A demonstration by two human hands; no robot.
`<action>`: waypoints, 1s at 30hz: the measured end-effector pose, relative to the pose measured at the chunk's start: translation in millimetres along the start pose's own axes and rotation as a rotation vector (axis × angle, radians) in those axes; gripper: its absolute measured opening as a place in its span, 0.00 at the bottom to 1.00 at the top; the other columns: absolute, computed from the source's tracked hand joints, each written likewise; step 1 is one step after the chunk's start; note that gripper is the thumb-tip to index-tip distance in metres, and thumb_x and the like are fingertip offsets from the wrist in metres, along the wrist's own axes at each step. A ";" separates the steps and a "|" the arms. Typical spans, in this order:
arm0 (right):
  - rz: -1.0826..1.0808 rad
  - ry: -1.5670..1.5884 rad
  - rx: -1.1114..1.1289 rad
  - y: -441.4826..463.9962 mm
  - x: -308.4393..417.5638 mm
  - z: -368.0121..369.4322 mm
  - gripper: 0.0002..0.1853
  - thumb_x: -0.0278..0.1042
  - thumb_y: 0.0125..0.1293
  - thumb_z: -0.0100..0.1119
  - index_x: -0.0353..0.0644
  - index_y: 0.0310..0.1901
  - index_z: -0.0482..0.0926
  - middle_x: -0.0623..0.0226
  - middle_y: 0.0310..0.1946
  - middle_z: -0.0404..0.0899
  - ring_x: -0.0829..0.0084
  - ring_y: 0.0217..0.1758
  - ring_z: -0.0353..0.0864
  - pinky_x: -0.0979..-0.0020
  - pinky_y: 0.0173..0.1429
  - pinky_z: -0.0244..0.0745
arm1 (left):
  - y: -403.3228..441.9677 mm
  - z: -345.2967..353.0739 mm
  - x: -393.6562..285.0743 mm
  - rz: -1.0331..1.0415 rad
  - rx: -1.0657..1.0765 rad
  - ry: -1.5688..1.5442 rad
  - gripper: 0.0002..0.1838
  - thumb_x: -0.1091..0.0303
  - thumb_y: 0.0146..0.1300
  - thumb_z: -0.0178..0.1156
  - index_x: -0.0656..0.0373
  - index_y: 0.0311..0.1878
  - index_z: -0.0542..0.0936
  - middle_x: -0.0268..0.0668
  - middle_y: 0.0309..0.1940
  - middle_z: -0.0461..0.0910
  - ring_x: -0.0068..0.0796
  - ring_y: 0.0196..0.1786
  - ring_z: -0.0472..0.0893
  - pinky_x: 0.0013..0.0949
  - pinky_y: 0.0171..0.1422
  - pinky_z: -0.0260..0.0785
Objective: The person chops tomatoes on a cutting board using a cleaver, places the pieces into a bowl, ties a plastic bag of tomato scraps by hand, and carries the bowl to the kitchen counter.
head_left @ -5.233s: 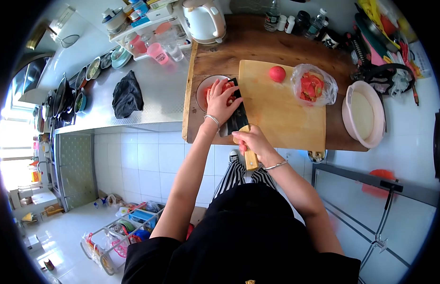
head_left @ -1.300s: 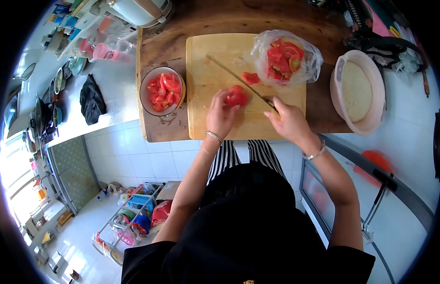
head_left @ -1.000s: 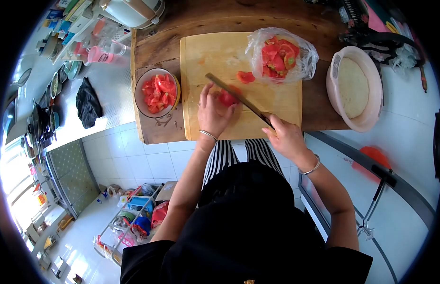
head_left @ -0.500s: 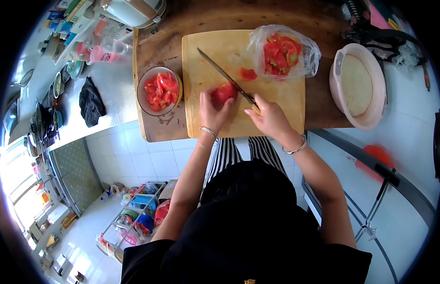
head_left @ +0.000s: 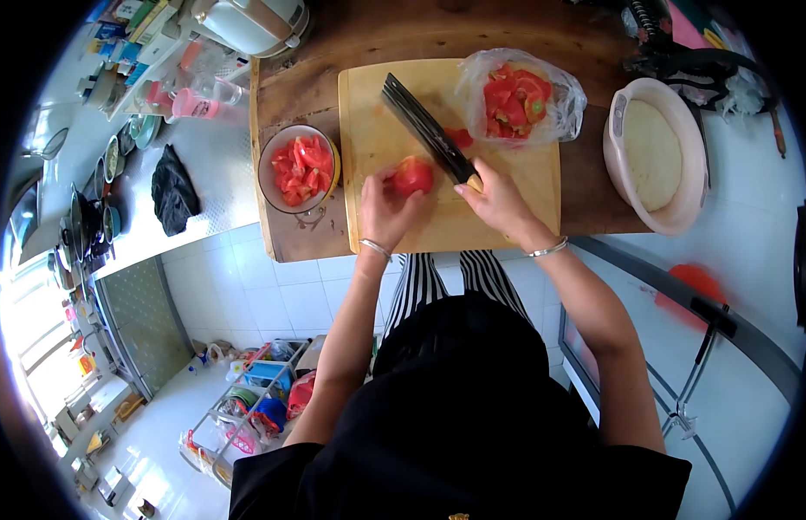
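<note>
My left hand (head_left: 388, 213) is closed on a red tomato (head_left: 412, 176) near the front of the wooden cutting board (head_left: 472, 212). Just to the right, my right hand (head_left: 504, 204) grips the wooden handle of a kitchen knife (head_left: 424, 126). Its dark, broad blade points up and left, beside the tomato, its flat side partly showing. Behind the blade lies a small red tomato piece (head_left: 460, 138), partly covered. A bowl (head_left: 266, 178) of cut tomato chunks stands left of the board. On the board's far right corner rests a clear plastic bag (head_left: 571, 108) with tomato scraps.
A pale pink basin (head_left: 612, 165) with dough-like stuff inside stands at the right table edge. An electric kettle (head_left: 251, 22) is at the back left. On the metal counter to the left lies a black cloth or bag (head_left: 173, 191). A wire rack (head_left: 225, 433) of goods stands on the floor.
My right hand has moved slightly right with the knife, and the blade has turned from edge-on to show its flat side. The tomato stays in my left hand.
</note>
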State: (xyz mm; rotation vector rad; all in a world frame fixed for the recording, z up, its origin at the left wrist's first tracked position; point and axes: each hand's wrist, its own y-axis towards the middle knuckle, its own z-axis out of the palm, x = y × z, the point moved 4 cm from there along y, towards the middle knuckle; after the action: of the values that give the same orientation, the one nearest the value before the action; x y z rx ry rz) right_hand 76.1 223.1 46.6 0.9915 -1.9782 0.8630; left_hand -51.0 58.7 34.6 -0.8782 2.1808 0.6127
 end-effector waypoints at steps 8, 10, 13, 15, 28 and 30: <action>-0.175 -0.189 -0.117 -58.0 40.1 -12.6 0.15 0.34 0.64 0.62 0.39 0.49 0.72 0.53 0.29 0.80 0.53 0.31 0.82 0.61 0.32 0.75 | -17.0 4.8 33.9 -0.296 0.001 -0.370 0.23 0.71 0.53 0.71 0.65 0.50 0.72 0.42 0.46 0.77 0.31 0.44 0.82 0.30 0.47 0.76; -0.195 -0.262 -0.093 -68.9 43.9 -8.6 0.15 0.34 0.64 0.62 0.40 0.49 0.73 0.55 0.29 0.81 0.54 0.31 0.82 0.61 0.32 0.76 | -18.5 8.9 35.0 -0.307 -0.001 -0.389 0.24 0.70 0.53 0.71 0.65 0.51 0.71 0.42 0.44 0.78 0.31 0.43 0.82 0.30 0.47 0.76; -0.199 -0.384 -0.056 -81.8 47.9 0.8 0.16 0.34 0.62 0.62 0.43 0.50 0.74 0.60 0.30 0.82 0.57 0.30 0.83 0.62 0.31 0.78 | -18.3 12.8 36.4 -0.325 -0.014 -0.433 0.27 0.68 0.53 0.71 0.65 0.51 0.69 0.40 0.42 0.80 0.30 0.41 0.83 0.30 0.46 0.76; -0.181 -0.496 -0.052 -84.3 46.9 8.0 0.16 0.33 0.62 0.63 0.43 0.50 0.74 0.60 0.29 0.82 0.58 0.28 0.83 0.63 0.29 0.77 | -15.8 14.2 36.3 -0.333 -0.028 -0.459 0.27 0.67 0.53 0.72 0.64 0.51 0.69 0.39 0.41 0.81 0.30 0.41 0.83 0.30 0.45 0.76; -0.146 -0.461 0.019 -38.3 59.0 24.1 0.16 0.34 0.63 0.60 0.40 0.48 0.69 0.54 0.24 0.79 0.51 0.26 0.80 0.55 0.29 0.74 | -19.3 15.5 29.3 -0.325 -0.031 -0.295 0.32 0.63 0.49 0.73 0.60 0.55 0.69 0.42 0.40 0.81 0.36 0.39 0.84 0.35 0.45 0.76; -0.175 -0.384 0.007 -23.8 63.3 21.5 0.16 0.35 0.63 0.60 0.39 0.48 0.68 0.52 0.25 0.79 0.48 0.27 0.80 0.53 0.30 0.73 | -13.2 14.0 26.7 -0.344 -0.031 -0.345 0.34 0.61 0.48 0.74 0.60 0.57 0.69 0.43 0.43 0.81 0.37 0.40 0.84 0.36 0.46 0.76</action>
State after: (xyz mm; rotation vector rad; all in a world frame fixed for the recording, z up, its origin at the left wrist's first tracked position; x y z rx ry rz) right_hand 62.9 172.5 94.5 1.3937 -2.1603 0.6161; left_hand -49.4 48.0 3.4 -1.0493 1.6698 0.5786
